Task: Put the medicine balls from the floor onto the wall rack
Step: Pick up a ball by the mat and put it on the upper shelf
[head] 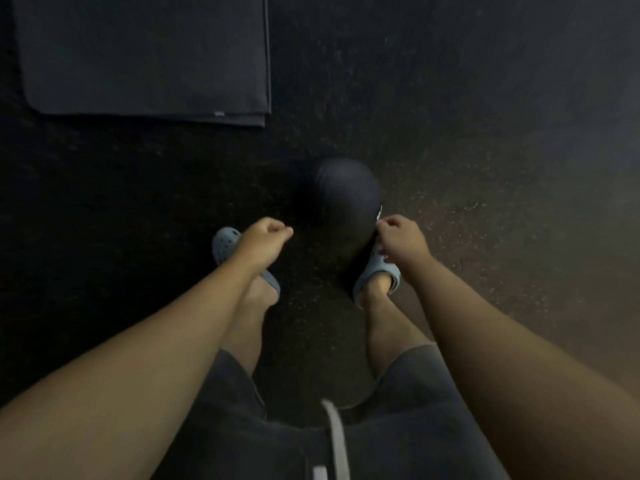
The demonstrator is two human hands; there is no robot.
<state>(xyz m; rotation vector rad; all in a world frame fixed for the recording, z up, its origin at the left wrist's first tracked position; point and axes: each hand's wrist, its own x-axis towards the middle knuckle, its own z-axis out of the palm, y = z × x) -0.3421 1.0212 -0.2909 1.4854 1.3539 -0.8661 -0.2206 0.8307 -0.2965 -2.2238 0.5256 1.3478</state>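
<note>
Head camera looked straight down at a dark medicine ball point(341, 195) resting on the speckled black floor point(485, 150), just ahead of the person's feet in pale blue clogs point(377, 271). Both arms reached down toward it. The left hand point(265, 235) hung loosely curled and empty, apart from the ball on its left side; the right hand point(401, 239) was also loosely curled, at the ball's lower right edge, and whether it touched the ball could not be told. Neither had hold of it. A folded dark mat point(145, 53) lay well apart at upper left; no wall rack was in view. To lift well, the hands would likely need to open wide and cup the ball low on opposite sides, since it looked heavy and smooth, with knees bent before rising.
</note>
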